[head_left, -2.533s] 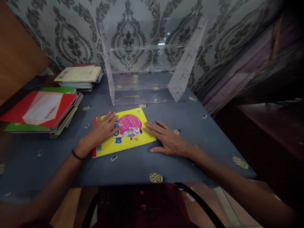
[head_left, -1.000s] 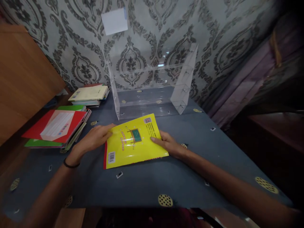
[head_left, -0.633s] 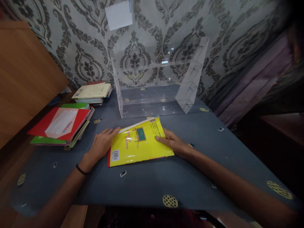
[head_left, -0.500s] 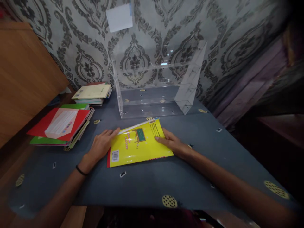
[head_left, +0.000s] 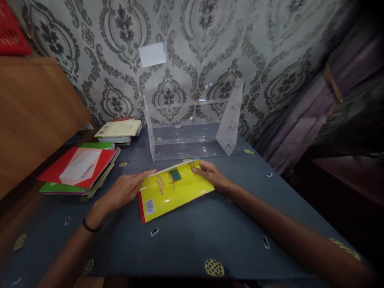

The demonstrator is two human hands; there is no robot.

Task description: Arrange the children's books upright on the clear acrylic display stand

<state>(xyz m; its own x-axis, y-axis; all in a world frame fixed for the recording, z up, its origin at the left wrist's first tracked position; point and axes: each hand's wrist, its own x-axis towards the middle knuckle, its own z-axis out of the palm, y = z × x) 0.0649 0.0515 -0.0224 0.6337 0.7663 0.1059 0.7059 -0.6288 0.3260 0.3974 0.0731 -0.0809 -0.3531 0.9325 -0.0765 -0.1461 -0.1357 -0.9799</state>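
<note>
With the yellow booklet [head_left: 180, 188] as the dial's centre, a red-topped pile [head_left: 79, 166] sits unevenly towards ten o'clock; a knock from the left elbow could make it slide. The left hand [head_left: 127, 187] lies at nine, fingers straight along the booklet's edge; whether it grips, I cannot tell, so that end may slip. The booklet bows upward over the cloth [head_left: 180, 248], and too much squeeze could crease it. A clear rack [head_left: 192, 123] stands near twelve, easily bumped. At two, the right hand [head_left: 211, 174] pinches the booklet's corner, thumb on top; twisting there might bend the cover.
</note>
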